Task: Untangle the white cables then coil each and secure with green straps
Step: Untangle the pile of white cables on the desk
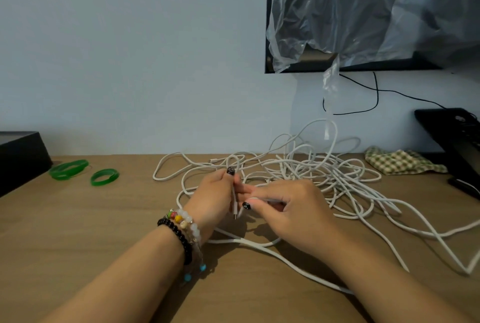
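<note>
The left hand (217,194) pinches a thin white cable end (234,203) that points down. The right hand (291,208) curls round another bit of cable beside it. Bead bracelets (181,229) sit on the left wrist. Behind the hands, the cables (324,169) lie in a loopy, messy pile on the smooth brown wood table (104,219). Two shiny green straps (104,176) lie far left, near a black box (20,156). A checked cloth (400,161) sits by the pale blue wall (130,50).
</note>
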### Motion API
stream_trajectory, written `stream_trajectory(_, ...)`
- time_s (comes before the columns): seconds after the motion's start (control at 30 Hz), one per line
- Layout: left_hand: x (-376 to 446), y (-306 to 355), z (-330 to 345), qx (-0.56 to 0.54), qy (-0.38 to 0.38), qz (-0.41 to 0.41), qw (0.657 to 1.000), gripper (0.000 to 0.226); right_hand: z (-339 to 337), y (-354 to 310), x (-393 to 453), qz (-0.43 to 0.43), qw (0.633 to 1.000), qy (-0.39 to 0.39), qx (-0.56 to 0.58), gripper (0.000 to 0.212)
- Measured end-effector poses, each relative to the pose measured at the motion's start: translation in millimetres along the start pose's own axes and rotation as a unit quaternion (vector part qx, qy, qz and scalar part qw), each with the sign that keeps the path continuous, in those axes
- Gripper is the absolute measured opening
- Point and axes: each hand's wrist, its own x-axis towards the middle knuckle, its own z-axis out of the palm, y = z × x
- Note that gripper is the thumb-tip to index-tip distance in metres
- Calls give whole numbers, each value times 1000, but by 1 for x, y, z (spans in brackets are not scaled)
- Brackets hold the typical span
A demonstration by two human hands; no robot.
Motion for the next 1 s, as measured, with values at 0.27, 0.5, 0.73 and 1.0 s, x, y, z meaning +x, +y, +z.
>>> stream_trajectory(0.27,-4,0,-1,16,-75,5,997,32,-8,-7,4,-58,995,78,-23,13)
stream_trajectory(0.5,-2,4,-4,-22,-115,-22,993,30,-20,6,7,13,999,38,14,11)
stream_trajectory(0.73,-9,9,-6,44,-223,-38,973,32,-37,14,7,121,991,53,31,20)
stream_trajectory(1.0,-12,7,-4,36,-247,-33,968,32,-35,16,8,180,975,39,123,19)
